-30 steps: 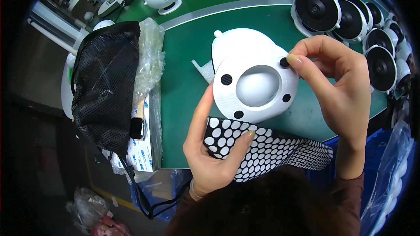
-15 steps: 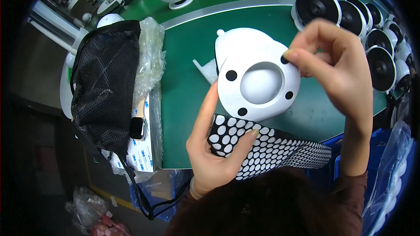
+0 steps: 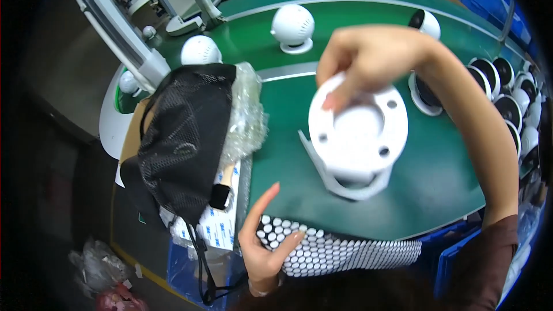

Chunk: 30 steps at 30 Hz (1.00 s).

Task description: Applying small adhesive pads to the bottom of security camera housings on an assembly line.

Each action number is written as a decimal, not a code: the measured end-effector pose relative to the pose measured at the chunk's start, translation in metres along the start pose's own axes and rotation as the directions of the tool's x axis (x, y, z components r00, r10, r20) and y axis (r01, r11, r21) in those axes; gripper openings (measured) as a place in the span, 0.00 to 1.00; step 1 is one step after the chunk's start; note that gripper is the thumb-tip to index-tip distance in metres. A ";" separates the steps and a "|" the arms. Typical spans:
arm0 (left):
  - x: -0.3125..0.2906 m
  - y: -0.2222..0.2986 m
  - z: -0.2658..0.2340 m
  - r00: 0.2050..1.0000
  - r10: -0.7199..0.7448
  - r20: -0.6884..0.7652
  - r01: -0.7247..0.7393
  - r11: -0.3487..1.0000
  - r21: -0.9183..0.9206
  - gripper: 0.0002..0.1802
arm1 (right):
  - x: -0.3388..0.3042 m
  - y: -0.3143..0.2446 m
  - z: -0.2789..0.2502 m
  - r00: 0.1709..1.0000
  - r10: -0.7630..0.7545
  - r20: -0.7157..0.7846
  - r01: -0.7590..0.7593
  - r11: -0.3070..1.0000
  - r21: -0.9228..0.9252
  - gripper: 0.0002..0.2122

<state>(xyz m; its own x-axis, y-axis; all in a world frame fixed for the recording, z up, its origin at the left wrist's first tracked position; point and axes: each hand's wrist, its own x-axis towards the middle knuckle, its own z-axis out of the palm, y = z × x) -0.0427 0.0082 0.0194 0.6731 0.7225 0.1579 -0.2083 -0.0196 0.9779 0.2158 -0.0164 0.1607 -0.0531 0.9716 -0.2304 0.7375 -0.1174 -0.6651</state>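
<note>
My right hand [image 3: 374,60], blurred by motion, grips the rim of a white ball-shaped device [image 3: 397,124] from above. Its ring-shaped base faces up, with dark round pads around a central opening. A white foam piece [image 3: 358,191] shows under the device's near side. At the table's near edge, my left hand [image 3: 266,253] holds a black sheet [image 3: 351,256] covered in white round dots. The left thumb lies on top of the sheet, while the index finger stretches out over the green table [image 3: 299,196].
A black mesh bag [image 3: 187,132] lies on the left beside bubble wrap [image 3: 245,121] and a printed white sheet [image 3: 222,231]. White ball-shaped devices, including one [image 3: 292,26], stand at the back. Several black-faced devices [image 3: 507,109] crowd the right. Blue bins [image 3: 452,262] sit below the edge.
My right hand has gone from touching a pad on the base to gripping its far-left rim. My left hand has come away from the device, still holding the sheet. The view has shifted.
</note>
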 end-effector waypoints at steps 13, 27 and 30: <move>0.002 0.001 -0.015 0.970 -0.241 0.011 0.234 0.950 0.207 0.32 | 0.176 0.046 -0.057 0.744 -0.332 -0.580 -0.250 0.666 -0.702 0.07; 0.005 0.005 -0.019 0.959 -0.272 0.074 0.253 0.947 0.197 0.33 | 0.197 0.154 0.000 0.822 -0.308 -0.479 -0.233 0.586 -0.776 0.12; 0.003 0.006 -0.015 0.932 -0.362 0.010 0.356 0.922 0.153 0.34 | 0.182 0.148 -0.014 0.251 -0.503 -0.827 -0.488 0.672 -0.557 0.22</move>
<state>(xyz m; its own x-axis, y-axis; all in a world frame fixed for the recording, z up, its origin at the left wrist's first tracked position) -0.0529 0.0205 0.0240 0.7101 0.6736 -0.2052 0.1559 0.1338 0.9787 0.3248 0.1457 0.0302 0.1723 0.4724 0.8644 0.8967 -0.4384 0.0608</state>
